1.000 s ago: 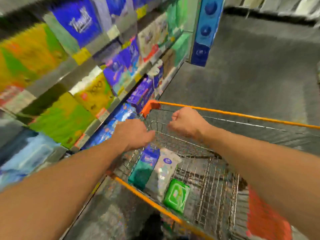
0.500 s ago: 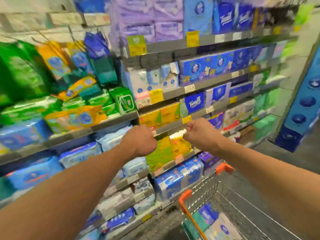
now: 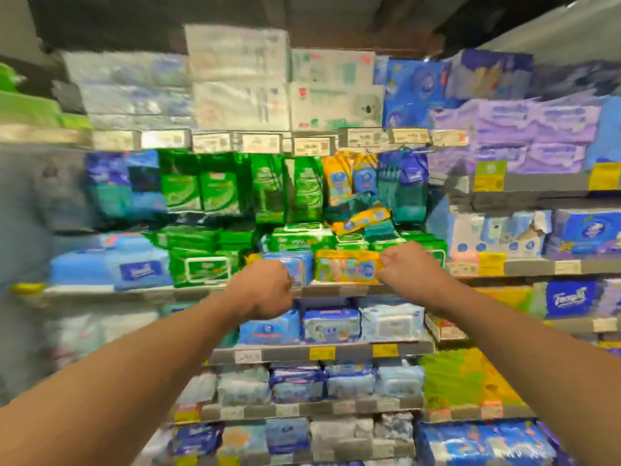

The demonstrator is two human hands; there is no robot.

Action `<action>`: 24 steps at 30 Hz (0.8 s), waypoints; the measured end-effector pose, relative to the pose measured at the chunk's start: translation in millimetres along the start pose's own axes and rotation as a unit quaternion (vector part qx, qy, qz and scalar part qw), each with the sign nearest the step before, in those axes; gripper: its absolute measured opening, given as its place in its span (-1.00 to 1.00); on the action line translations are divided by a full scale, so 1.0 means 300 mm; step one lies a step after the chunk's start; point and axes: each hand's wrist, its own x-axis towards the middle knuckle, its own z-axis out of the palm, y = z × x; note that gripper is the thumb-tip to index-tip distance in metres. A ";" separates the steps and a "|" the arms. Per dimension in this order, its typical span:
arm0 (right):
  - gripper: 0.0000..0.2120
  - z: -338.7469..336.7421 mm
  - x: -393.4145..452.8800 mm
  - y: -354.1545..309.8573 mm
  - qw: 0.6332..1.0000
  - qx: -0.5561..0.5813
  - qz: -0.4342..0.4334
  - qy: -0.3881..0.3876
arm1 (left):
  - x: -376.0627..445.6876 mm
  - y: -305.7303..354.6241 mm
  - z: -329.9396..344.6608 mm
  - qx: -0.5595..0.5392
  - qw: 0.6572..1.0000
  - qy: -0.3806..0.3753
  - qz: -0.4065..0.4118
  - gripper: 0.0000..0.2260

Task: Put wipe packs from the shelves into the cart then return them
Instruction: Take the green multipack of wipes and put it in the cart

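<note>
Both hands were raised in front of the wipes shelving, and the relation that mattered was between the right hand (image 3: 408, 264) and the yellow wipe pack (image 3: 346, 269) lying flat at the front of the middle shelf (image 3: 336, 290). That pack sat just left of the right knuckles, its long axis running left to right along the shelf edge, so the right hand was the nearer one. The left hand (image 3: 262, 290) hovered lower, in front of the shelf lip, beside a blue wipe pack (image 3: 295, 267). Both hands were clenched into loose fists and grasped nothing; whether the right fingertips touched the yellow pack could not be told through the blur. Against the frame a second before, the orange cart had dropped out of view and the gaze had swung from it up to face the shelves squarely, while the fists kept their curled shape.
</note>
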 end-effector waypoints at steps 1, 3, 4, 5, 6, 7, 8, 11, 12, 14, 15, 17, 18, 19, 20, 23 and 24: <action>-0.63 0.026 0.012 -0.073 1.000 -0.011 -0.028 -0.002 | -0.029 -0.074 -0.007 -0.007 1.000 -0.004 -0.014 -0.74; -0.59 0.084 0.036 -0.200 0.998 -0.009 -0.062 -0.003 | -0.085 -0.212 -0.012 -0.010 0.999 -0.004 -0.038 -0.74; -0.58 0.117 0.048 -0.250 0.998 0.004 -0.069 -0.002 | -0.112 -0.278 -0.011 -0.011 0.999 -0.005 -0.053 -0.73; -0.58 0.147 0.061 -0.302 0.997 0.016 -0.074 -0.005 | -0.138 -0.342 -0.009 -0.017 0.997 -0.010 -0.069 -0.74; -0.58 0.181 0.076 -0.348 0.997 0.026 -0.078 -0.009 | -0.166 -0.401 -0.008 -0.028 0.996 -0.013 -0.083 -0.76; -0.59 0.209 0.089 -0.395 0.996 0.029 -0.082 -0.014 | -0.191 -0.455 -0.006 -0.036 0.995 -0.015 -0.093 -0.77; -0.58 0.238 0.103 -0.438 0.995 0.033 -0.088 -0.021 | -0.217 -0.506 -0.006 -0.044 0.994 -0.015 -0.100 -0.79; -0.56 0.304 0.138 -0.559 0.993 0.044 -0.099 -0.035 | -0.278 -0.639 -0.002 -0.070 0.990 -0.005 -0.125 -0.82; -0.56 0.322 0.148 -0.592 0.993 0.053 -0.099 -0.036 | -0.293 -0.677 0.002 -0.077 0.988 -0.002 -0.132 -0.82; -0.56 0.355 0.162 -0.648 0.992 0.064 -0.101 -0.037 | -0.313 -0.745 0.011 -0.086 0.986 0.001 -0.143 -0.82; -0.56 0.370 0.169 -0.673 0.991 0.067 -0.105 -0.037 | -0.316 -0.776 0.018 -0.090 0.985 0.003 -0.147 -0.82; -0.55 0.408 0.188 -0.708 0.990 0.078 -0.110 -0.040 | -0.311 -0.834 0.039 -0.102 0.983 0.010 -0.155 -0.82; -0.55 0.430 0.201 -0.717 0.990 0.085 -0.109 -0.042 | -0.303 -0.857 0.051 -0.112 0.981 0.013 -0.160 -0.82; -0.55 0.452 0.217 -0.722 0.989 0.092 -0.106 -0.045 | -0.292 -0.877 0.065 -0.125 0.978 0.015 -0.165 -0.84; -0.55 0.476 0.235 -0.721 0.988 0.101 -0.101 -0.052 | -0.277 -0.892 0.080 -0.140 0.975 0.016 -0.171 -0.85; -0.52 0.537 0.294 -0.710 0.988 0.106 -0.095 -0.065 | -0.216 -0.912 0.139 -0.199 0.959 0.036 -0.198 -0.79; -0.51 0.554 0.319 -0.703 0.988 0.108 -0.090 -0.067 | -0.189 -0.914 0.160 -0.227 0.951 0.047 -0.205 -0.74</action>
